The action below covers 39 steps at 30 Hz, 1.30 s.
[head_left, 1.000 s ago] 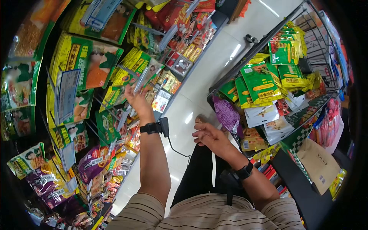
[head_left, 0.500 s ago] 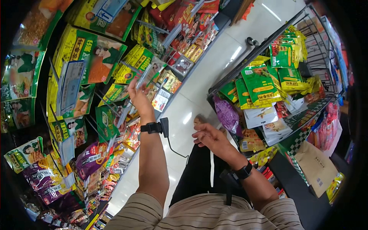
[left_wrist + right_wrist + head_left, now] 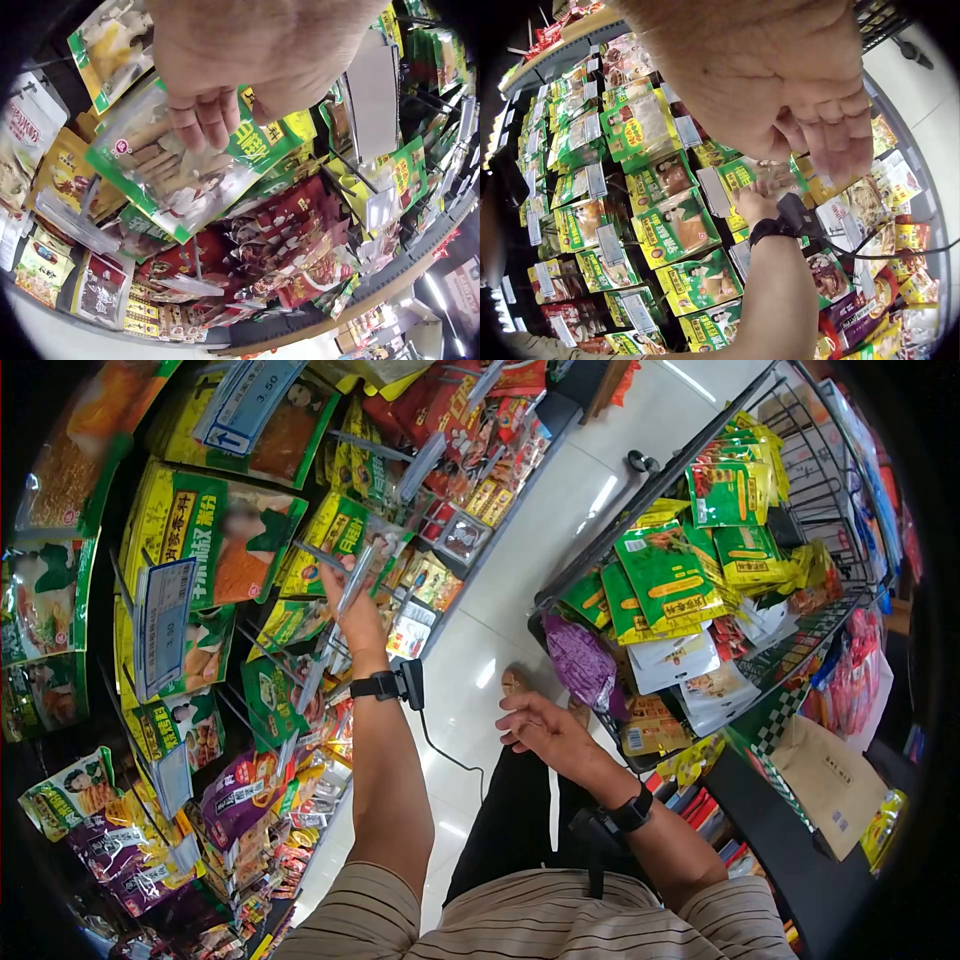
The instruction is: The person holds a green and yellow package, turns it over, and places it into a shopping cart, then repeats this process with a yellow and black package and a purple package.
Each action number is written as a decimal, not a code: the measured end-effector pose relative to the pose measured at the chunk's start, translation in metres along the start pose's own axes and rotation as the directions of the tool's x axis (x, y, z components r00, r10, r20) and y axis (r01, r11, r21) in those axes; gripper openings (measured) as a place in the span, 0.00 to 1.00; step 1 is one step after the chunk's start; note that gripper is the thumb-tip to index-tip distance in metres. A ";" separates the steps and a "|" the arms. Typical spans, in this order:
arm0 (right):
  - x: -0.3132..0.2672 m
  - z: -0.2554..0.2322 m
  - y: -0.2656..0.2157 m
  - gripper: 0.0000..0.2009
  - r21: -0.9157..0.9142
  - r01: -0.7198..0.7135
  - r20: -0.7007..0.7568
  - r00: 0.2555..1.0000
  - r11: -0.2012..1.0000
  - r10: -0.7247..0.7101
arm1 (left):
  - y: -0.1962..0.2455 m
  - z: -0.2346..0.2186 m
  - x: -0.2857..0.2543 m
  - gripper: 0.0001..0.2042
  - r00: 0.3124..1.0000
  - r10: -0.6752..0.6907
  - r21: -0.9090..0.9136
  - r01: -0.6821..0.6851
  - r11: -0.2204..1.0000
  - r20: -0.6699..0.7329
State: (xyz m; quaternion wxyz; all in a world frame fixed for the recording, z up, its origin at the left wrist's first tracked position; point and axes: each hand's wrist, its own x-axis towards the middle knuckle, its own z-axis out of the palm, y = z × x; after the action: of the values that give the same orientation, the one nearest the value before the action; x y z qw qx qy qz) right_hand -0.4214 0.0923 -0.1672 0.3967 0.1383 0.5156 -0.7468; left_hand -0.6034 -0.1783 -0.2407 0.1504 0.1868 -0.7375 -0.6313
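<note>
The left hand (image 3: 355,622) is at a green and yellow packet (image 3: 350,532) hanging on the shelf rack. In the left wrist view, bent fingers (image 3: 206,124) of that hand lie over the front of the packet (image 3: 165,172), which has a clear window; no firm grip shows. The right wrist view shows the left hand (image 3: 754,204) against the packet's lower edge. The right hand (image 3: 550,732) hangs in front of the body, fingers loosely bent, holding nothing; it is large and close in its own wrist view (image 3: 780,90).
A wire cart (image 3: 640,510) at the right carries green and yellow packets (image 3: 670,580), white packets and a purple one (image 3: 578,660). Price-tag holders (image 3: 165,625) stick out from the shelf at the left. Tiled floor (image 3: 480,645) lies between shelf and cart.
The left hand has shifted slightly in front of the hanging packet, one finger now straighter in the head view. The head view has tilted a little. The right hand keeps about the same pose.
</note>
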 end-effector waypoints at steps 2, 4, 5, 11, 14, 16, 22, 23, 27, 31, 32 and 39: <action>0.000 -0.001 0.001 0.16 0.007 -0.002 -0.002 1.000 1.000 0.002 | -0.004 -0.002 0.004 0.24 1.000 0.019 0.003 -0.019 1.000 -0.005; 0.000 -0.001 -0.001 0.16 0.004 -0.003 -0.005 1.000 1.000 0.003 | -0.003 -0.003 0.007 0.25 0.999 0.026 0.038 -0.025 0.999 -0.023; -0.001 0.000 -0.002 0.16 0.003 -0.004 -0.007 1.000 1.000 0.004 | -0.002 -0.004 0.008 0.25 1.000 0.012 0.028 -0.011 1.000 -0.022; -0.003 0.007 -0.014 0.16 -0.015 -0.014 -0.001 1.000 1.000 0.014 | 0.000 -0.002 0.000 0.25 1.000 -0.014 -0.029 0.015 0.999 0.004; -0.003 0.009 -0.015 0.17 -0.032 -0.009 0.015 1.000 0.999 0.010 | 0.000 -0.001 -0.014 0.25 0.991 -0.128 0.013 0.128 0.992 0.024; -0.002 0.010 -0.015 0.17 -0.028 -0.012 0.024 1.000 1.000 0.013 | -0.021 -0.010 -0.022 0.26 0.973 -0.205 0.047 0.201 0.978 0.107; -0.009 0.012 -0.016 0.18 -0.007 0.023 0.040 0.999 1.000 -0.023 | -0.016 0.003 -0.102 0.23 0.938 -0.281 0.097 0.266 0.959 0.201; -0.012 0.012 -0.018 0.18 0.008 0.026 0.043 0.999 1.000 -0.026 | -0.014 0.003 -0.115 0.23 0.918 -0.326 0.132 0.303 0.944 0.226; -0.024 0.006 -0.023 0.17 -0.011 0.074 0.067 0.995 0.997 -0.073 | -0.008 -0.003 -0.159 0.20 0.838 -0.431 0.158 0.401 0.902 0.335; -0.037 -0.006 -0.024 0.17 -0.033 0.089 0.112 0.990 0.996 -0.085 | 0.017 0.000 -0.194 0.19 0.793 -0.471 0.202 0.426 0.882 0.385; -0.044 -0.012 -0.023 0.17 -0.039 0.086 0.101 0.992 0.996 -0.082 | 0.020 -0.002 -0.201 0.19 0.786 -0.471 0.202 0.426 0.882 0.400; -0.094 -0.062 -0.023 0.14 -0.058 0.059 0.097 0.994 0.997 -0.053 | 0.072 0.024 -0.259 0.16 0.734 -0.528 0.310 0.430 0.848 0.427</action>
State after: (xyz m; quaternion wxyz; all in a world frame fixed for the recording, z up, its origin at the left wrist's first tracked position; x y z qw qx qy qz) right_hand -0.3906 0.1925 -0.1210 0.4037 0.0758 0.5220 -0.7475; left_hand -0.3912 -0.0269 -0.1696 -0.2315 0.2157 -0.7336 -0.6014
